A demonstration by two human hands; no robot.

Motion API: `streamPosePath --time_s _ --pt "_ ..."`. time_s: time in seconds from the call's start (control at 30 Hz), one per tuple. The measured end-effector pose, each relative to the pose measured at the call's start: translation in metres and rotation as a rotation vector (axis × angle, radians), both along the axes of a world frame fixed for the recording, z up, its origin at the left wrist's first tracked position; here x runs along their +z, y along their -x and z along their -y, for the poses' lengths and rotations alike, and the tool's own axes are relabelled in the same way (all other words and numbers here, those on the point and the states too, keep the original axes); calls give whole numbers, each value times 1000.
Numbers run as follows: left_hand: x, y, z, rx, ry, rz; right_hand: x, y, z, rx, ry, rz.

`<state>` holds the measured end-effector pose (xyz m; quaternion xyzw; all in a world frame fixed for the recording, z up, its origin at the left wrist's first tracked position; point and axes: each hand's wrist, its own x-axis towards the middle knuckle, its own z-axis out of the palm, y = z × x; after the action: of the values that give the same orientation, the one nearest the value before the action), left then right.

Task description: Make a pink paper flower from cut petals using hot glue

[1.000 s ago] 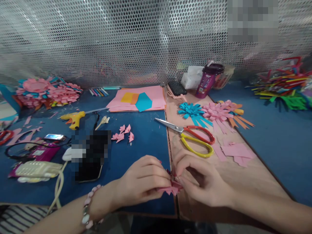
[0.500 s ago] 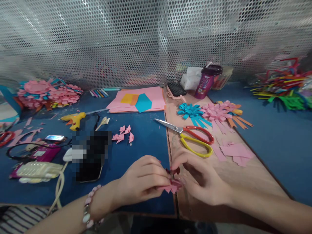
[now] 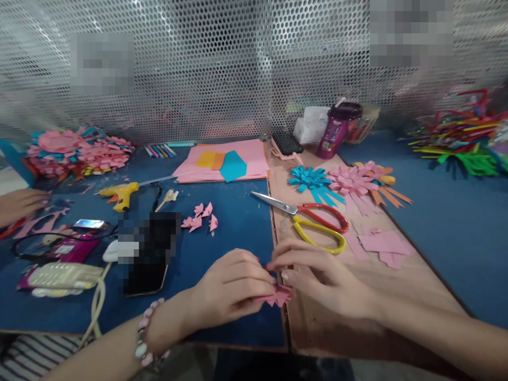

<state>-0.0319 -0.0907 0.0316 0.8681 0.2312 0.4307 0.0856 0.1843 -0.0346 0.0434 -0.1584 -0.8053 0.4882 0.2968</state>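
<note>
cut pink paper is pinched by left hand, low in view; right hand is bent close over it, grip can't be told. beyond, scissors are laid down, small pink cutouts scattered leftward. farther, blue paper flower, pink sheets, purple cup are seen.

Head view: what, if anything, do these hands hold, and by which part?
The left hand holds a jagged-edged pink paper piece by its left side, the exact spot hidden. Whether the right hand grips it too cannot be told.
</note>
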Motion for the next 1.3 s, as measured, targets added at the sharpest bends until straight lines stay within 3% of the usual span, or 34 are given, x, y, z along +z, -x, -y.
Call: streamPosePath --time_s 0.17,0.4,0.6,0.8,0.97,1.1,1.3 --pt "0 1 1 16 33 20 -4 0 -9 129 59 -30" --pt "2 1 2 1 63 14 -8 2 -10 170 -30 -109" --pt "2 3 2 -20 128 38 -10 4 -4 78 -65 -166" --pt "1 4 3 -21 157 56 -7 5 8 -60 -164 -89" --pt "4 4 4 1 143 54 -9 4 7 -69 -175 -100" --pt "5 4 3 15 110 22 -8 2 7 -69 -5 -133" --pt "2 3 2 26 112 9 -7 6 9 79 672 -243"
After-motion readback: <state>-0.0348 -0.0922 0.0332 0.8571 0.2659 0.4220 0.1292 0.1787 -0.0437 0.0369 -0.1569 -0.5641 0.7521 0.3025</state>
